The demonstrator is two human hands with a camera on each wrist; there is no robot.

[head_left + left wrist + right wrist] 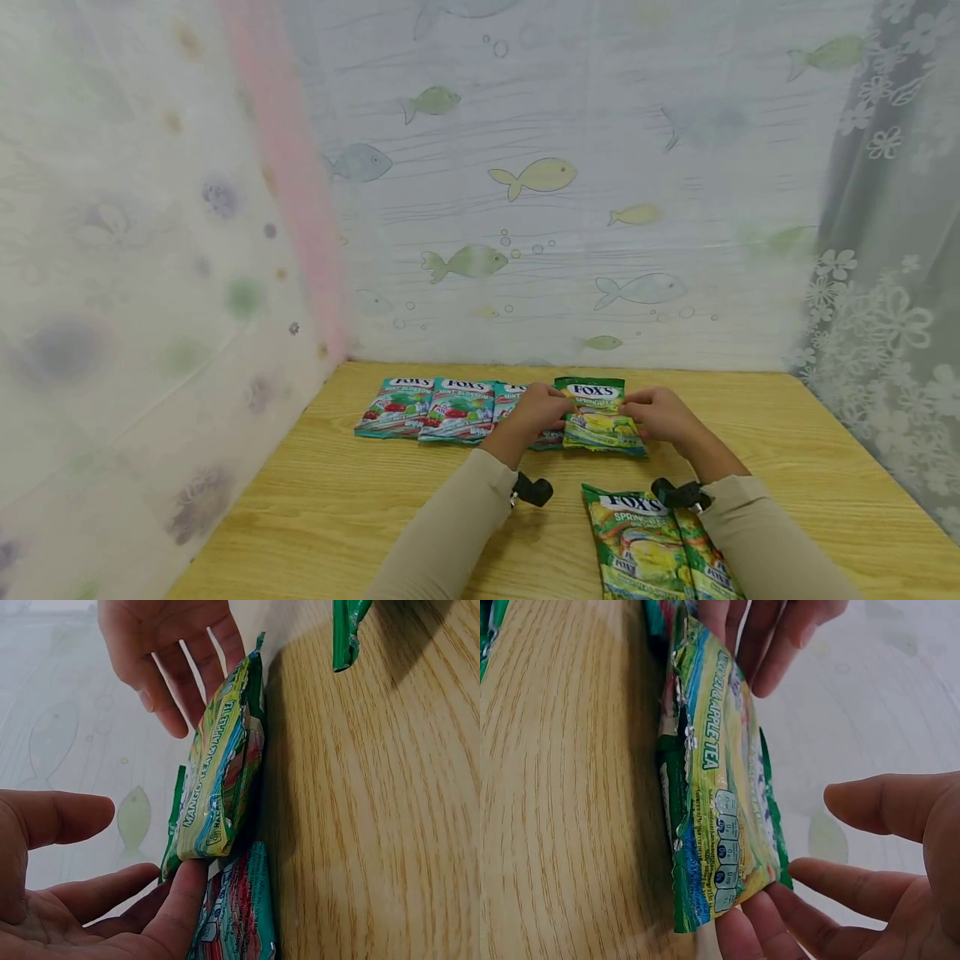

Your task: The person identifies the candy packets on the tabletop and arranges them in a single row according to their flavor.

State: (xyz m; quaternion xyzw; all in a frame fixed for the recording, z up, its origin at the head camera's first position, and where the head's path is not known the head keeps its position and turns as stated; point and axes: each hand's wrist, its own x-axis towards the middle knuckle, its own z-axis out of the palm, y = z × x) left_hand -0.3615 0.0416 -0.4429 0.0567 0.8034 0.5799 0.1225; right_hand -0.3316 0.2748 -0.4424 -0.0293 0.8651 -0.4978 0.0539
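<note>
Table (292, 517), wood-grained. Row of three mint packs (456, 412) across far part, left grip overlapping rightmost. Two Springtea packs (641, 546) nearer person. Single yellow-green pack (596, 417) at row's right end, between grips, long axis running near to far. Left grip (534, 414) at left edge, right grip (663, 417) at right, equally near; fingers touching, loosely extended, nothing pinched.

On the tabletop (300, 517), 3 mint packets (456, 412) lie in a row, with 1 tea packet (598, 421) at their right end, between the left hand (534, 408) and right hand (663, 414). Before it, 2 other tea packets (637, 542) lie side by side.
</note>
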